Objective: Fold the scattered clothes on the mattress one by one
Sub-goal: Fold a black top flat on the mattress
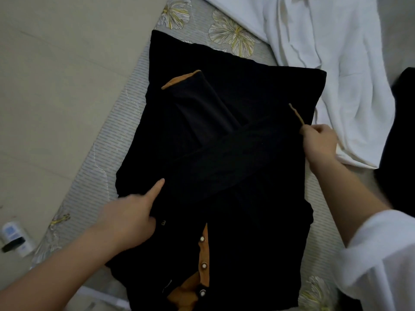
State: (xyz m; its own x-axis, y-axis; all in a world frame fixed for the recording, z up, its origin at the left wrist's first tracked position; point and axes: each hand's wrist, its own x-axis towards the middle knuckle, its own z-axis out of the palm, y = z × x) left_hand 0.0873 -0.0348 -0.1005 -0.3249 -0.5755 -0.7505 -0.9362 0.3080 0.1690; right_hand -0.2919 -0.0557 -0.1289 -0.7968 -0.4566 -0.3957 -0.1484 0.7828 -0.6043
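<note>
black polo shirt [224, 176] with orange trim lies front-up on a grey flowered mattress [125, 122], filling the middle of the view. its long axis runs from the buttoned collar [186, 292] at 6 o'clock, nearest the person, to the hem [247, 57] at 12 o'clock, farthest away. one sleeve [197, 104] is already folded in and points to 11 o'clock. the other sleeve [235, 158] crosses the chest as a band running from 8 o'clock to 2 o'clock.

the right hand [320, 142] sits at the shirt's 3 o'clock edge, fingers curled, pinching the orange cuff [296, 115] of the crossing sleeve, which is raised slightly off the cloth. the left hand [128, 221] is at the shirt's 8 o'clock edge, gripping the fabric there with its index finger [157, 187] laid straight and pointing to 1 o'clock.

the cuff probably needs laying flat next, so the right hand is the nearer one. after that the hem lies straight ahead of both hands, well apart from them.

a rumpled white garment [325, 52] waits at 1 o'clock, touching the shirt's far corner. a dark garment [402, 135] shows at 3 o'clock.
</note>
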